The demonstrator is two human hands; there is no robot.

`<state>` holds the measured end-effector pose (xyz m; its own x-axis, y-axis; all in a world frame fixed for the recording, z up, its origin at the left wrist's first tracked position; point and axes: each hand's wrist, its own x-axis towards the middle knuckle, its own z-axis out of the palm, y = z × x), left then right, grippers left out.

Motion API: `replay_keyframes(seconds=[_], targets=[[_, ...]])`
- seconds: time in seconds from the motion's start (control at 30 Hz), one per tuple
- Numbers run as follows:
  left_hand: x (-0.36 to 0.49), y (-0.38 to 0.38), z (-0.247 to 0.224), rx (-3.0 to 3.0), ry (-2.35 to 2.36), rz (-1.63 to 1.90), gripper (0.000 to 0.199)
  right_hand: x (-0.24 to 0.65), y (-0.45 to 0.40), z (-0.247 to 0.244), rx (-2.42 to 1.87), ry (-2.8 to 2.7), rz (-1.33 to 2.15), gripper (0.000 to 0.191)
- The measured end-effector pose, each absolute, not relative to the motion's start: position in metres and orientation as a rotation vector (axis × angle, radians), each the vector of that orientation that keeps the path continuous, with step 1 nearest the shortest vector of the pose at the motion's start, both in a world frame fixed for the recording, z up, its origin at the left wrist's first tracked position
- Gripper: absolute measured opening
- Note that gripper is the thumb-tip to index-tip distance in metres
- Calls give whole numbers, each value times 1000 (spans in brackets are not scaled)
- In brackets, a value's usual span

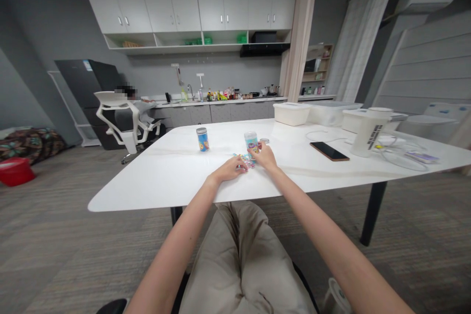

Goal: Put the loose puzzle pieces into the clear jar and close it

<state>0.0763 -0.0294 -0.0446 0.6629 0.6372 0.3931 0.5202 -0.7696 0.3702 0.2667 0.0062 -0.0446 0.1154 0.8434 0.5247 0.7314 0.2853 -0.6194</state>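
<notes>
The right hand [265, 156] grips an open little jar [250, 141] standing on the white worktop [165, 171], while the left hand [231, 170] rests with fingers curled on a small heap of colourful bits [246, 161] just in front of the jar. A second, capped jar [202, 139] stands to the left, a loose lid [264, 141] just behind the right hand, and a phone [328, 151] well to the right.
</notes>
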Motion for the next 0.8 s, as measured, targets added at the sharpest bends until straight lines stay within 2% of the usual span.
replay_keyframes(seconds=[0.17, 0.33, 0.4, 0.63, 0.8], targets=[[75, -28, -41, 2552, 1047, 942, 4, 268, 9, -48, -1461, -1642, 152, 45], [68, -26, -28, 2344, 1327, 1574, 9, 267, 10, -50, -1356, -1749, 92, 44], [66, -26, -25, 2290, 1403, 1704, 9, 267, 8, -49, -1264, -1832, 43, 45], [69, -29, -25, 2467, 1364, 1497, 15, 264, 2, -45, -1057, -2000, -2, 44], [69, -27, -25, 2397, 1360, 1660, 21, 266, 5, -46, -1180, -1865, 27, 45]])
